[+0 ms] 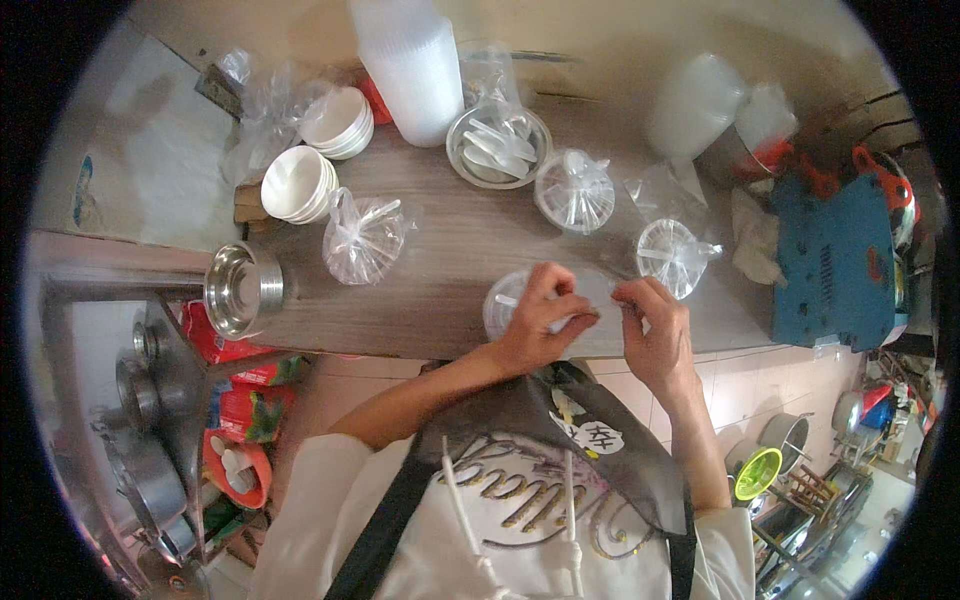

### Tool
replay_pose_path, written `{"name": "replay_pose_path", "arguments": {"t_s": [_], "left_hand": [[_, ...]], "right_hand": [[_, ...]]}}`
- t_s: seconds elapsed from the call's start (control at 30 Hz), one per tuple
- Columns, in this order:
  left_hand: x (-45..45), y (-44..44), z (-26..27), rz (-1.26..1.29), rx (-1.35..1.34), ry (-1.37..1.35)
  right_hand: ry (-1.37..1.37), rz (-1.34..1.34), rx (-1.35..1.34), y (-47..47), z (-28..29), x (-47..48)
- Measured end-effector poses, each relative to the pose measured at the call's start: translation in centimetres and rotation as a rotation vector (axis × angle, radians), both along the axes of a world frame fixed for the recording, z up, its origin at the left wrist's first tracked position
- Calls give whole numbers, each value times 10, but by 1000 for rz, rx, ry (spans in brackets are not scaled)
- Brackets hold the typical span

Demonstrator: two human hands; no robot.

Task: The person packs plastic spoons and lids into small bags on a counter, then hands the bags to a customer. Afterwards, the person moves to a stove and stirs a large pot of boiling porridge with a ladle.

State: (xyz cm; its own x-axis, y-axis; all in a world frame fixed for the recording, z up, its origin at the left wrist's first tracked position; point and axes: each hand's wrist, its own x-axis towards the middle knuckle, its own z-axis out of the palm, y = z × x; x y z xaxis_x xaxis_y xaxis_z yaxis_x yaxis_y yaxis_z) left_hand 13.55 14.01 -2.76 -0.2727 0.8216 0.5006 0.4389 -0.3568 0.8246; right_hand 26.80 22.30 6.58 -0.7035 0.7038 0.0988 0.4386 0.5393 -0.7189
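Observation:
Both hands are raised close together over the table's front edge, pinching a thin clear plastic bag [592,285] that is hard to make out. My left hand [551,315] has thumb and fingertips together at the bag's left side. On the other side, my right hand [654,330] grips it between thumb and forefinger. A round clear plastic tub [498,304] stands on the table, partly hidden behind my left hand. Just beyond my right hand sits a tub tied in a clear bag [671,255], with a white spoon across its top.
More bagged tubs stand at the middle back [576,196] and left [364,244]. Behind are a steel bowl of plastic spoons [499,150], stacked clear tubs [412,75] and white bowls [296,184]. Steel bowls [241,289] edge the left; a blue box [836,259] stands right.

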Motion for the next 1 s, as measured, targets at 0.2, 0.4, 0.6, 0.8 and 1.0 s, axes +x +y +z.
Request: {"name": "replay_pose_path", "arguments": {"t_s": [0.2,0.4,0.6,0.8,1.0], "left_hand": [[18,22,-15,20,153,-86],[-23,-10,7,-209,56,-228],[-21,0,0,-294,-17,52],[-13,-1,15,-307,-284,-129],[-2,-8,0,-53,-507,-135]], "right_hand": [[-21,-126,31,4,-16,19],[19,37,178,-6,2,10],[92,537,222,-8,0,-16],[189,197,-47,5,-12,-7],[234,171,-45,8,-46,-14]]}}
